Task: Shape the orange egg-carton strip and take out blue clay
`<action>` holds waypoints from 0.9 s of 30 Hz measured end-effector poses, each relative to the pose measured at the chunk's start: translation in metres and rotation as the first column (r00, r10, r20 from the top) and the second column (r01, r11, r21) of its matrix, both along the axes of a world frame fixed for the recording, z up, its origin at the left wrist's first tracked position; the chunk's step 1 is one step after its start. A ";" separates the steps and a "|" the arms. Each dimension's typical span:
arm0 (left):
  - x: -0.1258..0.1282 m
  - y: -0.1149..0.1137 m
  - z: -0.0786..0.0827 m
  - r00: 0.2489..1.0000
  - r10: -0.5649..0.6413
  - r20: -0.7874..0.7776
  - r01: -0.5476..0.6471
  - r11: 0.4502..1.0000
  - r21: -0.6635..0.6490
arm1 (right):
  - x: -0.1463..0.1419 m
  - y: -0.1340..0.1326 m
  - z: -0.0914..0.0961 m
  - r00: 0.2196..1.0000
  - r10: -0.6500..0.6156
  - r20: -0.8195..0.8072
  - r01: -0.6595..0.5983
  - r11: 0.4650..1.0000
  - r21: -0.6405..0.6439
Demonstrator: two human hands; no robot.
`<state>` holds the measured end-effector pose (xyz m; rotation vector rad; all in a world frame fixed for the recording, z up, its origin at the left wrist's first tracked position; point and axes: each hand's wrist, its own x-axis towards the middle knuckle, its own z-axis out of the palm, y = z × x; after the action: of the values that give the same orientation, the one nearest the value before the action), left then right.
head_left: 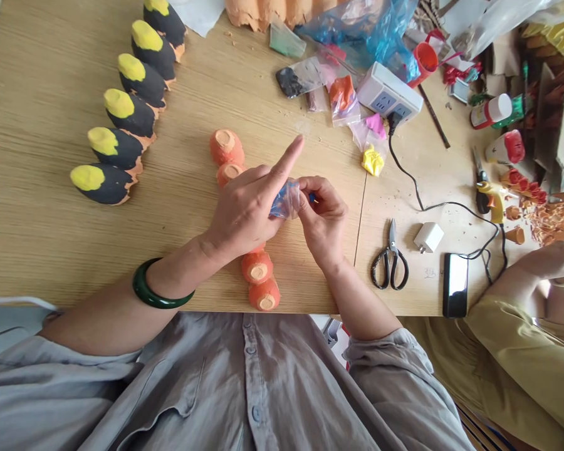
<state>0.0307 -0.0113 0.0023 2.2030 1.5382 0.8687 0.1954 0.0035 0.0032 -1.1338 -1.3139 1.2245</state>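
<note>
My right hand (323, 220) is curled in, fingers and thumb pinching the small clear plastic bag (286, 200) with something blue inside. The bag sits right between my hands, out in front of my chest and a touch closer to my right fingertips, its bunched length running across from hand to hand. My left hand (244, 213) is up against the bag's other side, index finger (286, 164) straight out and pointing forward past it. I can't see that thumb, so I can't tell whether this hand is pinching too. A green bangle (162, 285) sits on my left wrist. Beneath my hands, a line of orange pulp cups (258, 266) crosses the wooden table (51, 125). Out past my left hand lie black-and-yellow painted cones (129, 113). Past my right hand are black-handled scissors (390, 263) and a white charger (428, 237), with a power strip (388, 94) further ahead. Way off to the right, a co-worker's hand (548, 262) is near orange scraps (549, 225).
</note>
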 end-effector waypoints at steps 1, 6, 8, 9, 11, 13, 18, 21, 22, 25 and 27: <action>0.000 0.001 0.000 1.000 0.001 0.023 -0.001 1.000 -0.004 | 0.000 0.001 0.000 1.000 0.009 0.001 -0.009 1.000 -0.008; -0.003 0.005 0.007 0.998 0.049 0.040 -0.047 0.997 -0.054 | 0.004 0.005 -0.003 0.995 0.077 0.066 -0.074 0.996 -0.053; -0.003 0.005 0.010 0.998 0.059 0.024 -0.058 0.996 -0.068 | 0.006 0.004 -0.002 0.993 0.078 0.089 -0.074 0.996 -0.048; -0.003 0.005 0.011 0.998 0.058 0.020 -0.057 0.996 -0.062 | 0.006 0.004 -0.002 0.993 0.072 0.094 -0.069 0.997 -0.042; -0.003 0.005 0.010 0.999 0.051 0.016 -0.050 0.997 -0.052 | 0.006 0.002 0.000 0.993 0.066 0.097 -0.063 0.998 -0.031; -0.003 0.004 0.008 0.999 0.040 0.026 -0.039 0.998 -0.043 | 0.006 0.002 0.001 0.994 0.069 0.085 -0.068 0.997 -0.020; -0.003 0.001 0.007 0.998 0.034 0.047 -0.028 0.994 -0.107 | 0.005 -0.001 -0.002 0.991 0.066 0.115 -0.066 0.998 -0.002; -0.003 0.001 0.009 0.997 0.049 0.059 -0.042 0.992 -0.116 | 0.006 -0.003 -0.003 0.987 0.074 0.144 -0.077 0.997 0.014; -0.002 0.001 0.010 0.997 0.050 0.062 -0.042 0.992 -0.117 | 0.006 -0.004 -0.003 0.986 0.079 0.148 -0.082 0.996 0.018; -0.002 0.002 0.011 0.996 0.056 0.063 -0.048 0.992 -0.120 | 0.005 -0.003 -0.004 0.985 0.075 0.157 -0.077 0.997 0.009; -0.002 0.003 0.012 0.996 0.062 0.061 -0.054 0.991 -0.124 | 0.003 -0.002 -0.005 0.991 0.057 0.122 -0.055 0.998 -0.022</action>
<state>0.0285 -0.0086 0.0141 2.0346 1.5874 0.8317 0.1985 0.0013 -0.0019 -1.2089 -1.4379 1.2255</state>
